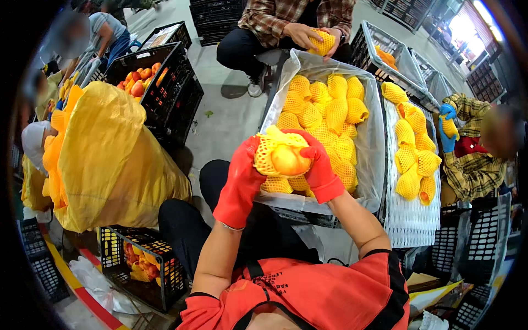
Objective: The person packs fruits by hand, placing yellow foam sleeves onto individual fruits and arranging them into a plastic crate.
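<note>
My left hand (pixel 239 176) and my right hand (pixel 322 173), both in red rubber gloves, are closed round an orange-red fruit (pixel 289 162) from either side. A yellow foam mesh sleeve (pixel 269 143) is partly over the fruit, bunched around its top and left, with the fruit's front showing. They are held above the near part of a crate lined with clear plastic (pixel 369 165), which holds several fruits in yellow mesh sleeves (pixel 335 115).
Right of the crate, sleeved fruits (pixel 407 181) lie on white netting (pixel 412 220). At left stand a yellow sack (pixel 110 159) of sleeves and black crates (pixel 170 110) of fruit. A co-worker (pixel 264 22) opposite holds a sleeved fruit; another (pixel 467 176) at right wears blue gloves.
</note>
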Motion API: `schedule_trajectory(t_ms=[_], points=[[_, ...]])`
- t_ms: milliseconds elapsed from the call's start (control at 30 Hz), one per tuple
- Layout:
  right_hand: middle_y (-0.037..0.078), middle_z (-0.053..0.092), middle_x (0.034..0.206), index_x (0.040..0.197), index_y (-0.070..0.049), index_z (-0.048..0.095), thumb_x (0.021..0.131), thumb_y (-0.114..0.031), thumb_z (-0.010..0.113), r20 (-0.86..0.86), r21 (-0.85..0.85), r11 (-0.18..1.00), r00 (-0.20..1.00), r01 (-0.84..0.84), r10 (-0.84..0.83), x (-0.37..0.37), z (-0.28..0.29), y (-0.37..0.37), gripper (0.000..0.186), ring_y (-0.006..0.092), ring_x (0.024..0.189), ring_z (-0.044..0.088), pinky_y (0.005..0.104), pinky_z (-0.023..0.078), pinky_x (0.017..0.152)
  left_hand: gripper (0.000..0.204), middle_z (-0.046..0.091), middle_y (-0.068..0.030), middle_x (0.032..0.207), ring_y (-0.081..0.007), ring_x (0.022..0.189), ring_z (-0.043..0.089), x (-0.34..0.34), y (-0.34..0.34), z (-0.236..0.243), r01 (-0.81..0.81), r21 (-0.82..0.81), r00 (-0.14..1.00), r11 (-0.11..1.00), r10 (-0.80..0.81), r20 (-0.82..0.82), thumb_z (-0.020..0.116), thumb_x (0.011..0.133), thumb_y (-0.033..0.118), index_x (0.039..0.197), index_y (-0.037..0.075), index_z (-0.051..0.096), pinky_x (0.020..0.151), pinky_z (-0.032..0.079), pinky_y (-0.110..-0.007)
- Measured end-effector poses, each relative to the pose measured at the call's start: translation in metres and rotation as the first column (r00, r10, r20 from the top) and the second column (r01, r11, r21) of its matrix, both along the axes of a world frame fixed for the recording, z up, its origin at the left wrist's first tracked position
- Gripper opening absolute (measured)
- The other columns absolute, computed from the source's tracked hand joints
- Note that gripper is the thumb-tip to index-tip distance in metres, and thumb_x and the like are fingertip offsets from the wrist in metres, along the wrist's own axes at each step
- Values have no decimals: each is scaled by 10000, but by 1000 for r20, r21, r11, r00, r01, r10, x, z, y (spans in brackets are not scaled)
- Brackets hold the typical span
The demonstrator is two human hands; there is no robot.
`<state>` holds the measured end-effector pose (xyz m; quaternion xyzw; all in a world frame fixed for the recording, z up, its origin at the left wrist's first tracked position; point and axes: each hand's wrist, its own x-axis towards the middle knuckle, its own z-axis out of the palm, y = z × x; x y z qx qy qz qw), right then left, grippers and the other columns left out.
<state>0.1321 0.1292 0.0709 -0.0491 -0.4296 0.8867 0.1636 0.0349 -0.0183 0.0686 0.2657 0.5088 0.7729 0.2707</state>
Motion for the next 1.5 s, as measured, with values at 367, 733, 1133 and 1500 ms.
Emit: schedule_trajectory(t_ms=[367, 733, 1133, 1500], points=[[71, 624, 1183, 1210, -88, 533, 635, -369, 828, 2, 825, 509, 899, 245, -437, 18, -97, 36, 704, 240, 1113, 585, 415, 466, 943, 256, 649, -101, 1070, -211, 921, 658, 4, 30, 5, 49, 139, 970, 989, -80, 230, 557, 957, 186, 1138, 4, 566, 810, 527, -301], [178, 611, 1205, 1379, -87, 428, 922, -360, 569, -125, 215, 923, 946, 319, -298, -5, -46, -4, 549, 301, 1036, 644, 420, 547, 894, 189, 643, -156, 906, -356, 804, 650, 30, 15, 29, -201, 29, 560, 979, 139, -817, 639, 861, 62, 1042, 15, 614, 716, 522, -371], [109, 576, 1288, 1311, -110, 516, 975, -326, 500, -5, -224, 497, 509, 838, -861, 147, -21, 159, 400, 277, 1171, 560, 427, 461, 1001, 386, 659, -133, 903, -328, 856, 639, 34, -1, -21, -187, -425, 592, 886, -243, -768, 691, 821, 108, 1199, 112, 616, 744, 508, -404], [192, 382, 1487, 1365, -168, 512, 797, -163, 620, -238, 645, -278, 159, -711, -958, 201, 39, 256, 578, 372, 1381, 349, 547, 338, 1055, 253, 670, -140, 870, -333, 774, 644, 42, -1, -14, -237, -436, 491, 868, -280, -825, 637, 880, 151, 1127, 100, 666, 682, 511, -386]])
